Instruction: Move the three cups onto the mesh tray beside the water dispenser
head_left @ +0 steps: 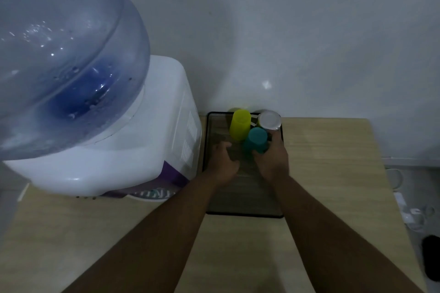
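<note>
Water bottle (pixel 59 43) cut off top/left; right hand (pixel 271 159) hides teal cup (pixel 256 138) base.

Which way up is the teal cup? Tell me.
Upside down: the teal cup shows a closed flat end on top, standing on the mesh tray in the right hand.

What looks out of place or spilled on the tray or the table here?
Nothing stands out. The yellow cup, teal cup and white cup stand upside down at the far end of the mesh tray. The right hand holds the teal cup; no spill is visible.
</note>
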